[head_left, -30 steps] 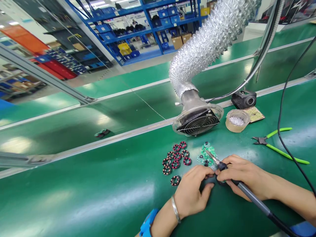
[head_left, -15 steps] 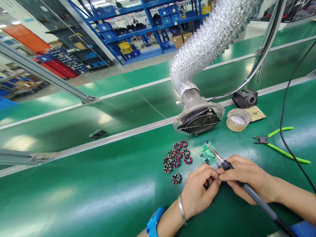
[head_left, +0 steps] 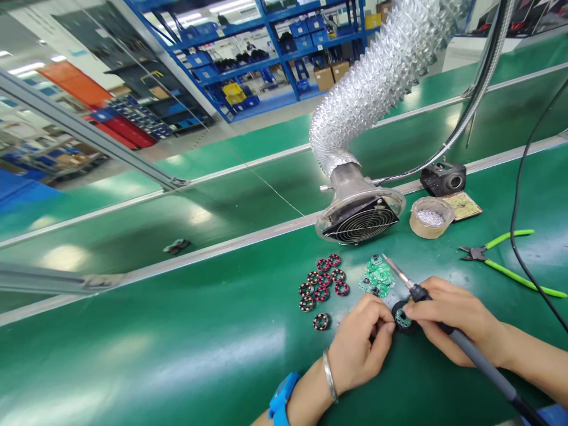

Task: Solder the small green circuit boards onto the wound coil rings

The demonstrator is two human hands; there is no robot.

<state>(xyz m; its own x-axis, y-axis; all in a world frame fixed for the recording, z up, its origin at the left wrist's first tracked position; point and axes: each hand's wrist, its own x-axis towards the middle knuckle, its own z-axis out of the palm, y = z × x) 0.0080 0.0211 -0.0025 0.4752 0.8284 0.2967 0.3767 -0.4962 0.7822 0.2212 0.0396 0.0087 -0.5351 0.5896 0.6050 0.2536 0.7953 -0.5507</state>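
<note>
My right hand (head_left: pixel 461 319) is closed around a soldering iron (head_left: pixel 477 358), its metal tip pointing up and left beside a heap of small green circuit boards (head_left: pixel 377 275). Under the fingertips of that hand sits a black ring-shaped part with a round green board (head_left: pixel 403 318) in it. My left hand (head_left: pixel 361 340) is pinched at the left edge of this part; what lies between its fingers is hidden. Left of the boards lie several copper-and-black and red-and-black wound rings (head_left: pixel 321 293), one (head_left: pixel 321 322) of them apart and nearer to me.
A fume extractor (head_left: pixel 361 222) on a silver duct (head_left: pixel 355 112) hangs behind the parts. To its right are a tub of metal bits (head_left: pixel 430 218), a sponge tray (head_left: pixel 462 207) and a black iron holder (head_left: pixel 444 179). Green-handled cutters (head_left: pixel 506 260) lie under a black cable (head_left: pixel 515 207).
My right hand has shifted right with the soldering iron, apart from my left fingertips. The black part with the green board now shows between the hands. The view has shifted slightly.
</note>
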